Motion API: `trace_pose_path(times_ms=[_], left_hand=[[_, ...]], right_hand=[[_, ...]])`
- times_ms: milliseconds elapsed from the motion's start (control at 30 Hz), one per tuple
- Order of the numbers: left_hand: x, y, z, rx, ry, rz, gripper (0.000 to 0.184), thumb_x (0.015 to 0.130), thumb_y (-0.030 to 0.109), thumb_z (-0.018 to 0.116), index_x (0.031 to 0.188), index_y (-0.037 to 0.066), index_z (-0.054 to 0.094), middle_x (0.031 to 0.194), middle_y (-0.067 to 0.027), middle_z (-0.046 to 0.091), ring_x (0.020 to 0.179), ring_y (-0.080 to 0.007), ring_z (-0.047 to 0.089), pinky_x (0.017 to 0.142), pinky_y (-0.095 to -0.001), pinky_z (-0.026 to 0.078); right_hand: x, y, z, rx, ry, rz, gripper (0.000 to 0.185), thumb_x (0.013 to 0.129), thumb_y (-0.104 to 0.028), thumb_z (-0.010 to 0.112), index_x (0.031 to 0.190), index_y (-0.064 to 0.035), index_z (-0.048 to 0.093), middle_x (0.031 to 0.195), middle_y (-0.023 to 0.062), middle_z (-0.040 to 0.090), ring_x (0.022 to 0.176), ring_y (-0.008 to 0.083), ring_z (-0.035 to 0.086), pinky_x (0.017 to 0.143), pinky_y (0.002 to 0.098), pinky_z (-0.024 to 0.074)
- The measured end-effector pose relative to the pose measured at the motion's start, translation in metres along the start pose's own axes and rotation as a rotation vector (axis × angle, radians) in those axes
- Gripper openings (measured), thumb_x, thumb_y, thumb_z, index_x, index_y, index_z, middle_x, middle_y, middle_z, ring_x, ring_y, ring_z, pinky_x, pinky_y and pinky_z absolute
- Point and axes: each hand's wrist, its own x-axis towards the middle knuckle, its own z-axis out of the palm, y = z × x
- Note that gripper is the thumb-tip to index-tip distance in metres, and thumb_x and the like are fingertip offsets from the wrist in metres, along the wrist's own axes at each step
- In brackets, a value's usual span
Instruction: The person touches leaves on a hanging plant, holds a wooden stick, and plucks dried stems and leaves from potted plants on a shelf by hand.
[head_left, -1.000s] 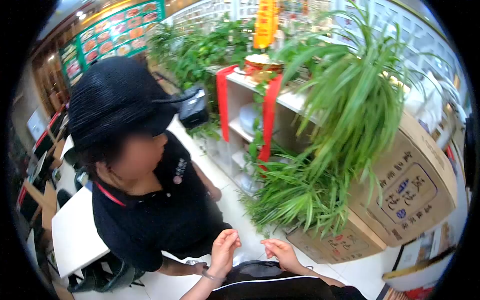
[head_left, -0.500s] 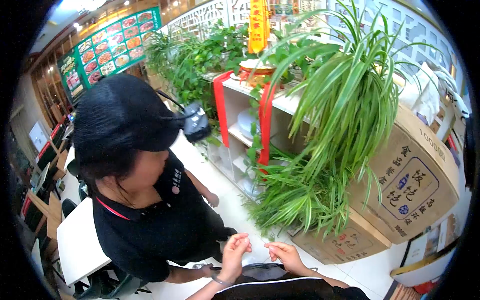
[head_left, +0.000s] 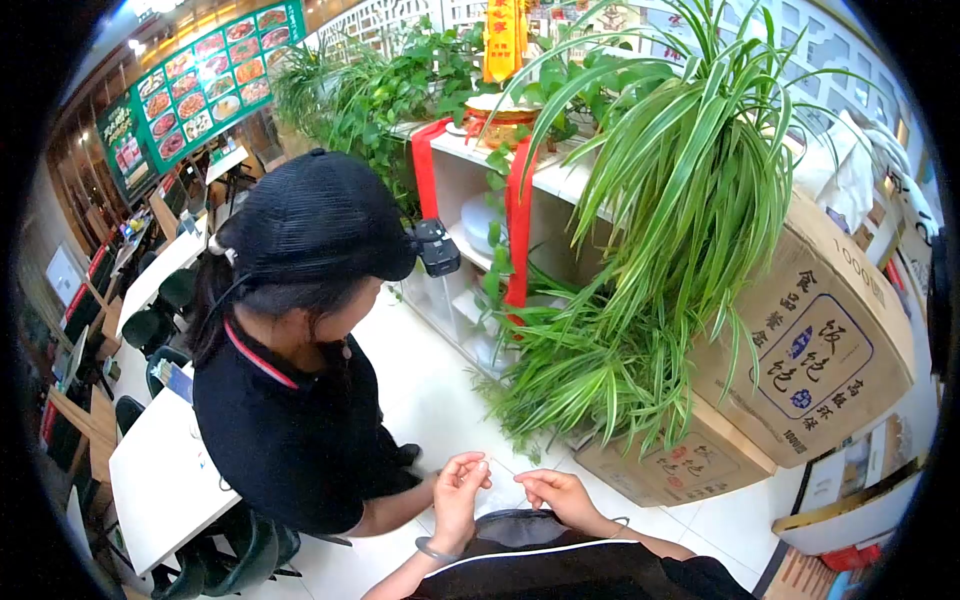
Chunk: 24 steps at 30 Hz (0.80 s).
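Note:
My left hand (head_left: 460,492) is raised at the bottom centre, its thumb and fingertips pinched together. A grey bangle circles its wrist. Just to its right, my right hand (head_left: 562,497) is also closed in a pinch, apart from the left. Whatever either pinch may hold is too small to make out. Below both hands lies dark clothing with a white line (head_left: 560,548). Close on the left stands a person (head_left: 290,420) in a black cap and black shirt, a small camera (head_left: 436,247) fixed at the cap's brim, one forearm reaching toward my left hand.
A white shelf (head_left: 450,180) with red ribbons and leafy plants (head_left: 680,200) stands ahead. Cardboard boxes (head_left: 800,350) are stacked at the right. At the left are white tables (head_left: 160,470) with dark green chairs. A menu board (head_left: 205,85) hangs behind.
The person has turned and leaned forward, head lower and further right, with a forearm nearer my left hand. My hands stay pinched, shifted slightly left and up in view.

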Motion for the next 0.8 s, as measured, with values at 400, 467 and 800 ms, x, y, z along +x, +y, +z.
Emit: trace_pose_path(times_ms=[400, 467, 800], left_hand=[[-0.006, -0.003, 0.0, -0.03, 0.043, 0.023, 0.015, 0.085, 0.009, 0.061, 0.097, 0.0, 0.057, 0.083, -0.0018, 0.057, 0.071, -0.0083, 0.052, 0.066, -0.0215, 0.043], [-0.008, -0.003, -0.001, -0.015, 0.048, 0.01, 0.016, 0.084, 0.009, 0.062, 0.098, 0.001, 0.058, 0.084, -0.0018, 0.057, 0.071, -0.0083, 0.051, 0.066, -0.0213, 0.043], [-0.012, -0.009, -0.008, -0.057, 0.092, -0.028, 0.016, 0.085, 0.009, 0.062, 0.099, 0.002, 0.058, 0.086, -0.0018, 0.059, 0.074, -0.008, 0.051, 0.067, -0.0215, 0.042]], right_hand=[[-0.007, -0.004, 0.005, -0.049, 0.01, 0.03, 0.022, 0.092, -0.013, 0.052, 0.106, -0.0001, 0.062, 0.073, -0.0011, 0.055, 0.067, 0.006, 0.05, 0.063, 0.0195, 0.0424], [-0.009, -0.003, 0.005, -0.052, -0.005, 0.029, 0.022, 0.092, -0.013, 0.052, 0.106, -0.0001, 0.062, 0.073, -0.0013, 0.055, 0.067, 0.0058, 0.05, 0.063, 0.019, 0.042], [-0.011, -0.001, 0.008, -0.073, 0.011, 0.121, 0.021, 0.091, -0.013, 0.053, 0.105, -0.0016, 0.063, 0.075, -0.0014, 0.056, 0.068, 0.0053, 0.05, 0.064, 0.0185, 0.0427]])
